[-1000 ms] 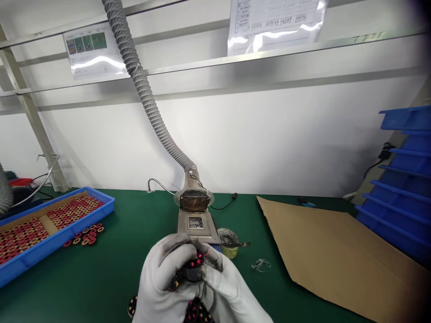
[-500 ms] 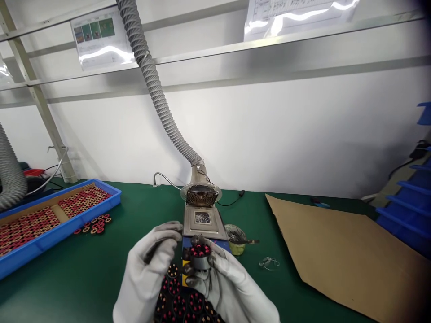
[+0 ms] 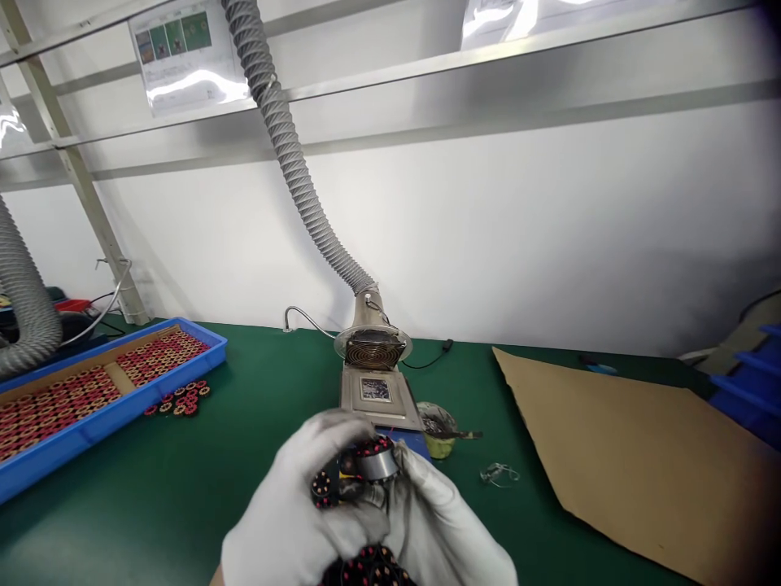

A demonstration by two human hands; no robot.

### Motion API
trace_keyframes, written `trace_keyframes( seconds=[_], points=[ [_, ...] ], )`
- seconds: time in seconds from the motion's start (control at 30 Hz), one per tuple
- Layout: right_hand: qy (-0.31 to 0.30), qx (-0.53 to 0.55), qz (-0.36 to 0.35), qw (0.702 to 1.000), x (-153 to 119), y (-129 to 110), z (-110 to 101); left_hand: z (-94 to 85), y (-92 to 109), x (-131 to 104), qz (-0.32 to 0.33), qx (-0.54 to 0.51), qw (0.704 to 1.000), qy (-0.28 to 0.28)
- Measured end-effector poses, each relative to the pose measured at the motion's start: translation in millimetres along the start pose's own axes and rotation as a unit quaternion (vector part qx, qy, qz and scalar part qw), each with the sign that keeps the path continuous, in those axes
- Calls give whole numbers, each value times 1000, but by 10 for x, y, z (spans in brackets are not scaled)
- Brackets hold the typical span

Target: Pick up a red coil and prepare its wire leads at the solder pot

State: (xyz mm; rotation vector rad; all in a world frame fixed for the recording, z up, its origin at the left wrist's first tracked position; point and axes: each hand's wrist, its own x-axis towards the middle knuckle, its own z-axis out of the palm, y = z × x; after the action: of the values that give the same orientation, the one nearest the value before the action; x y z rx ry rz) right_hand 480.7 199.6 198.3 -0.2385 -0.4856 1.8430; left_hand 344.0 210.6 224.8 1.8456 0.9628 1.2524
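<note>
Gloved left hand and right hand together at 6 o'clock over the green table, both grips closed on a metal-ringed stator with red windings. Solder pot just beyond at 12 o'clock; blue tray at 9 o'clock.

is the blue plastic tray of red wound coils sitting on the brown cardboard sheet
No, the blue plastic tray rests on the green mat at far left, while the brown cardboard sheet lies at right.
</note>
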Motion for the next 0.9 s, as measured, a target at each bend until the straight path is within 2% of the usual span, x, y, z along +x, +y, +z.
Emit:
trace_keyframes(
  seconds=[0.07,0.2,0.53,0.63,0.73,0.9],
  points=[
    [9,8,-5,1000,1,12,-17,22,-17,15,13,-7,999,-34],
    [4,-27,9,1000,16,16,-44,25,-68,62,22,-52,997,-55],
    [0,8,41,999,37,46,-96,-39,-66,123,22,-131,988,-84],
    [9,6,34,999,42,51,-84,-39,-74,138,11,-119,990,-74],
    [8,-19,35,999,53,52,-52,-4,-95,140,35,-90,994,-47],
    [21,-75,10,997,50,53,-64,51,-150,65,13,-119,991,59]
  ],
)
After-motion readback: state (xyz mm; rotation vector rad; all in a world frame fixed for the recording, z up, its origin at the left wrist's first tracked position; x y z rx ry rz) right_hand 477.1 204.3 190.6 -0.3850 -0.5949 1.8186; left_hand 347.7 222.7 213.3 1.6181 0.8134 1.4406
